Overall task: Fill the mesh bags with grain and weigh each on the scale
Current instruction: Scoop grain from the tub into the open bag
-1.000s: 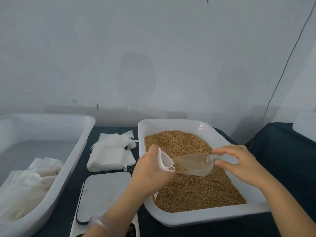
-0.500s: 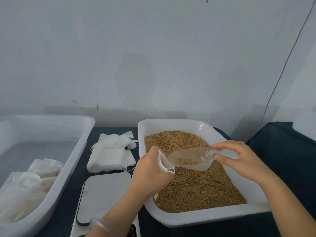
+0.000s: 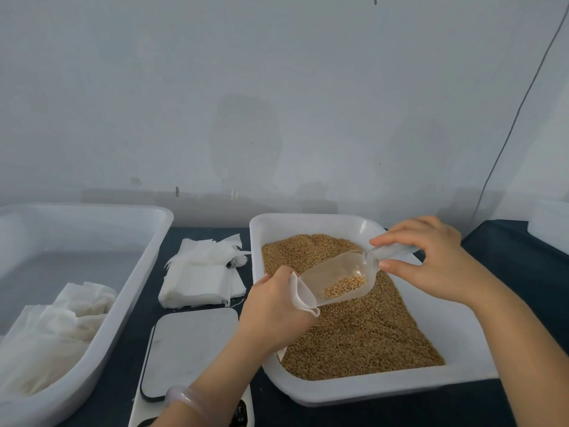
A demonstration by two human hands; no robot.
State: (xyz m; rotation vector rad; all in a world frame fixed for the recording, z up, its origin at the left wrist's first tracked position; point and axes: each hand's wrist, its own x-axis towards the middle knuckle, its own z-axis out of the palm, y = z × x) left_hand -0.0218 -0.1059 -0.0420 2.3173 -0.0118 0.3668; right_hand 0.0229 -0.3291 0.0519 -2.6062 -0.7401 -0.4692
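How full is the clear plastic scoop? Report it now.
Nearly empty: only a small cluster of grains lies in the clear plastic scoop, tilted toward the white mesh bag the left hand holds.

Body in view: two hands and two forearms.

Left hand: bare. Left forearm: bare from the wrist to the lower frame edge.

Left wrist fitting: one bangle. It is a rigid, smooth ring with a rounded cross-section. Colour is pale lilac-grey, and the material is milky and semi-translucent. A soft highlight runs along its upper face. The far side of the ring is hidden behind the arm.

Right hand: bare. Right forearm: bare from the wrist to the frame edge.

Fingers: bare. The nail on the right thumb is short and rounded.
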